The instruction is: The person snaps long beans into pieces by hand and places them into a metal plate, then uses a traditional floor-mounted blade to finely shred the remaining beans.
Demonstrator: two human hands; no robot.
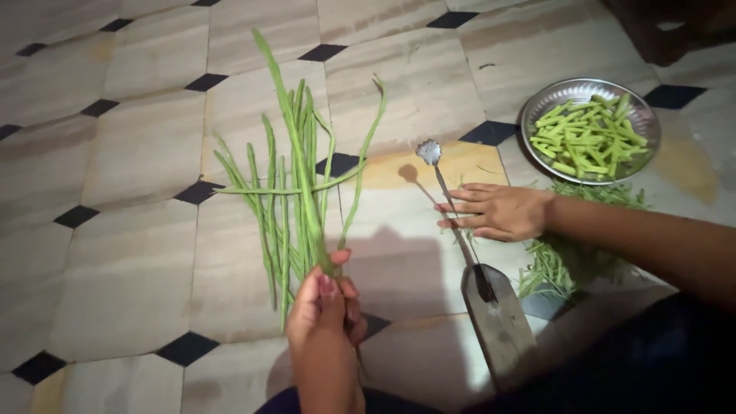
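Long green beans [295,176], fanned out on the tiled floor [130,253], gathered at their near ends in the pinching left hand [326,307]. Probably light and limp, best held bunched near the stems. Right hand [498,212] spread flat beside the upright blade [448,195] of the floor cutter, holding nothing.

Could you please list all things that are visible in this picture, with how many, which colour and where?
long bean held up: one, green, gripped at its lower end by the left hand, pointing away over the floor
long beans: a loose bunch, green, lying on the floor tiles left of centre
floor-standing blade: one, grey metal, rising from a wooden base at centre right
plate: one, silver, round, upper right, holding cut bean pieces, green
bean trimmings: one pile, green, on the floor under the right forearm
floor: beige tiles with small black diamond insets
left hand: bottom centre, closed on the bean
right hand: centre right, fingers spread, at the blade
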